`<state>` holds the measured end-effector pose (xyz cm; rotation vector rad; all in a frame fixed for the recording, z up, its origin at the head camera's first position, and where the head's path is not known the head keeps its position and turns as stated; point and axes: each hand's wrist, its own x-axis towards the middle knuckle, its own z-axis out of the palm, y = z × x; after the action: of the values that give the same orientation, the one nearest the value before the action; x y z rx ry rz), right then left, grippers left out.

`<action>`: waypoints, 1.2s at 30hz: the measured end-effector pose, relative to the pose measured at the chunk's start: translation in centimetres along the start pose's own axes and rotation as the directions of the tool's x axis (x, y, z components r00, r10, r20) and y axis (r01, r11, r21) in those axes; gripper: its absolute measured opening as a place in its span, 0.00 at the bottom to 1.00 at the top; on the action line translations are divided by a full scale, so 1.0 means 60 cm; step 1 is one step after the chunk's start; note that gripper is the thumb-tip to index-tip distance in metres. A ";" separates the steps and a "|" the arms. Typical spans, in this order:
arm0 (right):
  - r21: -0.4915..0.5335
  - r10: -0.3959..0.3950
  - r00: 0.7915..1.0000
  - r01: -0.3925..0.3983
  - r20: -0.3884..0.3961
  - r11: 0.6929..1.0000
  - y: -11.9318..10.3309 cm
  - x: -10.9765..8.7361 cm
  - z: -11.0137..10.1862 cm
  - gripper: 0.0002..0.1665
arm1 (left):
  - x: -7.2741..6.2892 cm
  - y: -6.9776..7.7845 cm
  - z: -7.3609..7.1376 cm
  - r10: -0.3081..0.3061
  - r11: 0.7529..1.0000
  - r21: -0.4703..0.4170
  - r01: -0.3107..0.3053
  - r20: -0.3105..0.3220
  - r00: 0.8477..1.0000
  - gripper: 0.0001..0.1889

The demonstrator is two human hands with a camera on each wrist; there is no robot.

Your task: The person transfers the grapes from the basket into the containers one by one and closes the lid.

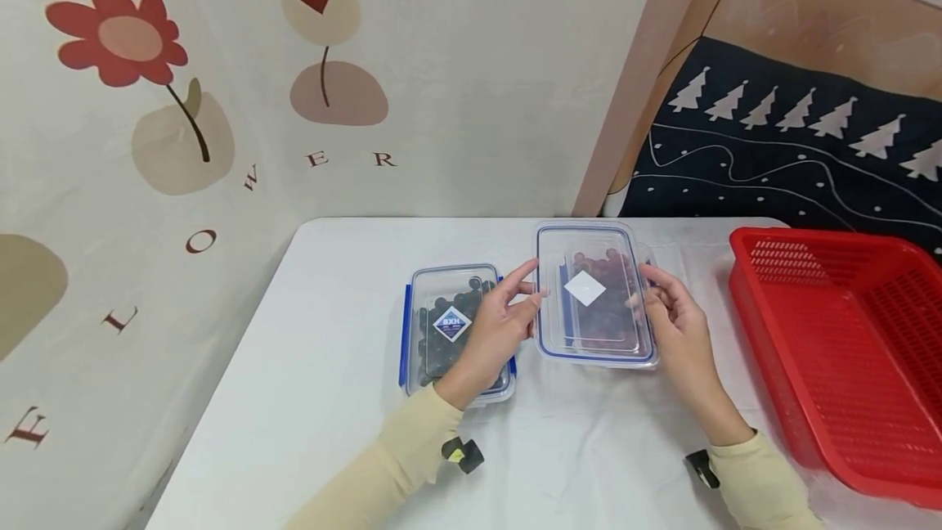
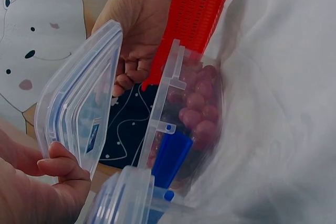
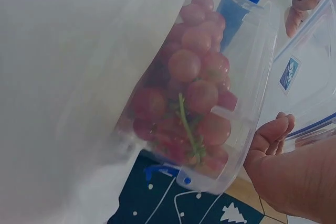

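A clear plastic lid [image 1: 618, 268] with a blue seal and a diamond sticker is held over a clear container [image 3: 260, 82] of red grapes [image 3: 184, 66]. My left hand [image 1: 495, 338] pinches the lid's left edge, while my right hand [image 1: 680, 338] holds its right edge. Seen from the left wrist, a gap separates the tilted lid [image 2: 79, 103] from the container's rim, and a blue side clip [image 2: 170, 156] hangs unfastened. Left of it, partly behind my left hand, lies a lidded container [image 1: 415, 289] of dark round fruit [image 1: 434, 350].
A red perforated plastic basket [image 1: 780, 366] stands at the right of the white-covered table [image 1: 316, 309]. Behind the table hang a printed flower curtain [image 1: 478, 88] and a dark cloth with white trees [image 1: 736, 162].
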<state>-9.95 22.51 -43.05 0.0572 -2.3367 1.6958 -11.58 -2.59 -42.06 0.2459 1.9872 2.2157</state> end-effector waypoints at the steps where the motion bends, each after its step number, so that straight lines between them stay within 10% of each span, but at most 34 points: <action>1: -0.013 0.003 1.000 -0.003 -0.001 1.000 0.000 0.000 -0.002 0.26 | 0.001 0.000 0.002 0.000 1.000 -0.007 0.000 0.003 1.000 0.30; 36: -0.183 0.173 0.985 -0.169 0.008 0.968 0.009 -0.002 -0.065 0.33 | 0.023 -0.010 0.056 -0.038 0.998 0.050 0.037 0.011 0.999 0.33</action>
<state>-9.21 26.35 -42.43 -0.1642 -2.5690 1.5524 -12.16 1.03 -42.25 0.2249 2.0259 2.1391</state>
